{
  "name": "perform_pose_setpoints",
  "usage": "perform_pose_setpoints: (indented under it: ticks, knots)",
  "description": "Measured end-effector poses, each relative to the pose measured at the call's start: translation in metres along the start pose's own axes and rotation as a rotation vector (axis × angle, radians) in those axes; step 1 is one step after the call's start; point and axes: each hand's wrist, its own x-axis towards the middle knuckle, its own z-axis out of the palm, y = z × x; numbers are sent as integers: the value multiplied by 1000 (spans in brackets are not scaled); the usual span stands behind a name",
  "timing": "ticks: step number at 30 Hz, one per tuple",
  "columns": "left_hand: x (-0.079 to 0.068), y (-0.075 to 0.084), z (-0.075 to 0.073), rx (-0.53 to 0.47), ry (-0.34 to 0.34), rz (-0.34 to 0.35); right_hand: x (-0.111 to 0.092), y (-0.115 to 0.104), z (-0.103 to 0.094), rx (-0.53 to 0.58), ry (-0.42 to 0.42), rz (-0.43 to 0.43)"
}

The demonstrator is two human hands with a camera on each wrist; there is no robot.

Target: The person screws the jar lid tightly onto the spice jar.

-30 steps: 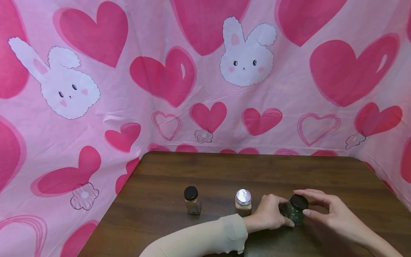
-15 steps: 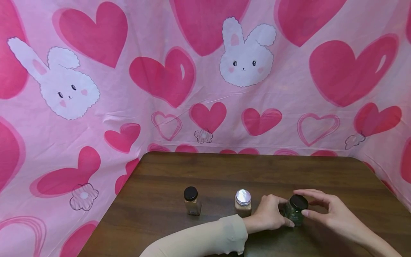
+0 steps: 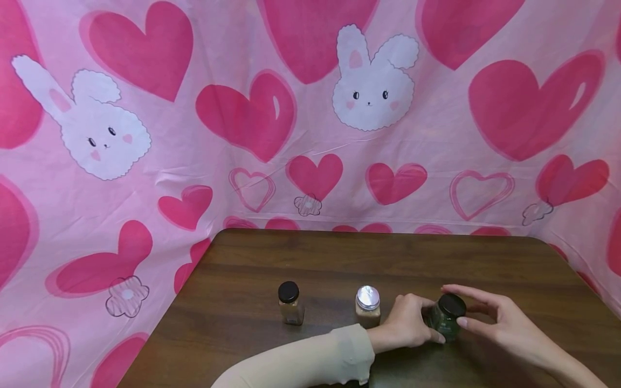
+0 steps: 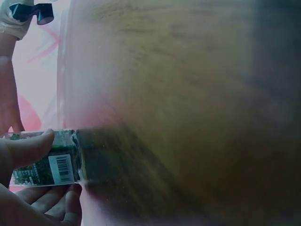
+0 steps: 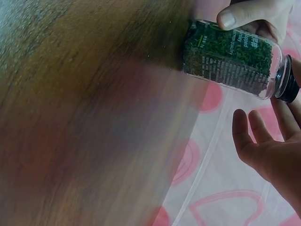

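On the right of the table, a small clear jar of green dried herbs (image 3: 443,326) stands upright. My left hand (image 3: 407,323) grips its body from the left, thumb on the near side. In the left wrist view the thumb lies along the jar (image 4: 35,172) beside a barcode label. My right hand (image 3: 509,326) pinches the jar's black lid (image 3: 452,305) between thumb and index finger, its other fingers extended. The right wrist view shows the lid (image 5: 287,82) seated on the neck and printed text on the glass.
A jar with a silver top (image 3: 367,307) stands just left of my left hand, partly behind the wrist. Farther left is a black-capped jar (image 3: 291,304) with brown contents. A pink heart-and-rabbit cloth (image 3: 310,134) hangs behind the brown wooden table (image 3: 339,258).
My right index fingertip has shifted slightly left along the far side of the lid. The left hand and the jar stay in place.
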Motion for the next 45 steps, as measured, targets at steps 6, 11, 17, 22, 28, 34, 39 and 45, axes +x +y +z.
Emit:
perform_pose_setpoints:
  ticks: [6, 11, 17, 22, 28, 34, 39, 45]
  knots:
    - [1, 0, -2, 0, -4, 2, 1, 0, 0, 9, -8, 2]
    - [1, 2, -2, -24, -8, -25, 1, 0, -1, 35, -24, -6]
    - [1, 2, -2, -31, -1, -41, 2, -1, 0, -13, -13, -14]
    - [1, 3, -2, -33, 2, -40, 2, -1, 0, -56, 0, -7]
    - [0, 3, -2, -10, 13, -39, 1, 0, 2, -95, 19, -10]
    - [1, 3, -2, -9, 20, -44, 1, -1, 4, -153, 55, -2]
    - [1, 3, -2, -19, 25, -41, 0, -2, 5, -173, 79, 7]
    - [1, 2, -1, -25, 30, -31, -1, 1, 5, -170, 101, 12]
